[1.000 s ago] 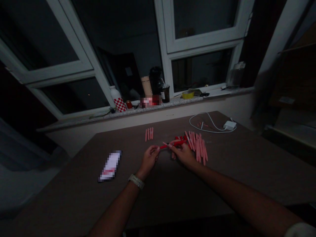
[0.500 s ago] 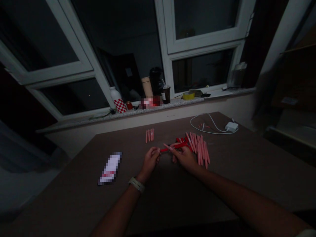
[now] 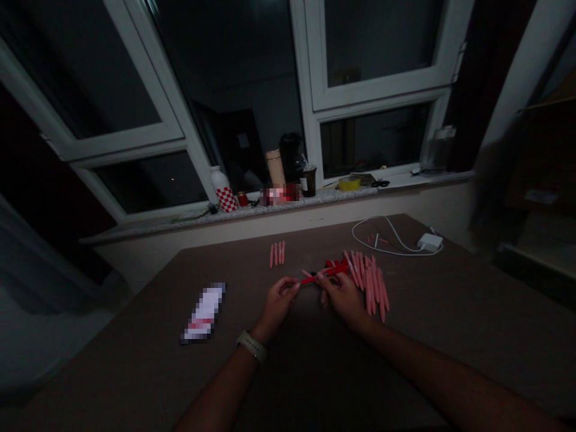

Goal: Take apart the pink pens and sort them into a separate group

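Observation:
Over the middle of a dark brown table (image 3: 135, 372), my left hand (image 3: 278, 303) and my right hand (image 3: 344, 296) both pinch one thin red pen (image 3: 321, 275). The left fingers hold its left end, the right fingers its middle. Just right of my right hand lies a pile of several pink pens (image 3: 371, 279) with a few red ones at its far edge. Three pink pens (image 3: 278, 253) lie side by side farther back. A pale watch sits on my left wrist (image 3: 252, 346).
A blurred flat card (image 3: 203, 312) lies on the table to the left. A white charger with its coiled cable (image 3: 405, 240) is at the far right corner. The window sill (image 3: 189, 217) behind carries a checked bottle (image 3: 224, 189), jars and a tape roll.
The view has tilted slightly, so everything sits a little lower and to the right. Both hands keep their hold on the red pen with hardly any movement.

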The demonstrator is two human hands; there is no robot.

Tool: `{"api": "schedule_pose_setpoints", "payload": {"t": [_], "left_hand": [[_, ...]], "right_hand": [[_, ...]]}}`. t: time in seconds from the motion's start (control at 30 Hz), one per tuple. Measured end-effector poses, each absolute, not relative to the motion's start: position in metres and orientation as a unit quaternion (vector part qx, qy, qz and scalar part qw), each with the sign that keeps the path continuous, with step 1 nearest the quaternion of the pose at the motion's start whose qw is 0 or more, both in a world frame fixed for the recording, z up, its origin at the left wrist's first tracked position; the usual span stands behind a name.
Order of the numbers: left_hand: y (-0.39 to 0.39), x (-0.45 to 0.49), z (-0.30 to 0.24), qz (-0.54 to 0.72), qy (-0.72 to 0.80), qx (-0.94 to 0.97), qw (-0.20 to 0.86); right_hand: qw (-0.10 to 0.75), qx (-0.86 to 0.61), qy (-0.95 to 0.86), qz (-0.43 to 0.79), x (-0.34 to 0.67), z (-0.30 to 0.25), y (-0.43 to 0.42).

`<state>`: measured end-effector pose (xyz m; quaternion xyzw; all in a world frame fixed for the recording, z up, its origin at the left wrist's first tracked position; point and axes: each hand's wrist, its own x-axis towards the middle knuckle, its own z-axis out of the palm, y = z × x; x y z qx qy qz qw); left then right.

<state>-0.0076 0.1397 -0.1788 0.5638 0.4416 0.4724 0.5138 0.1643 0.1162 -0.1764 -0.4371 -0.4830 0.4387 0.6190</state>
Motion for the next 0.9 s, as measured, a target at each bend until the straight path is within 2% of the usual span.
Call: {"api": "schedule_pose_setpoints", "payload": {"t": [0.33,0.9], "left_hand": [[0.1446,-0.0085,-0.1838,0.468,0.434,0.609,0.471],[0.1463,-0.0093,-0.1866,0.452,0.422,0.613,0.492]], "right_hand": [[0.598,-0.439,-0.494,0.453,0.1643,-0.1776,0.1161],[0.617,-0.425,-0.491,0.445,0.1651,-0.1796,0.1179]]}}
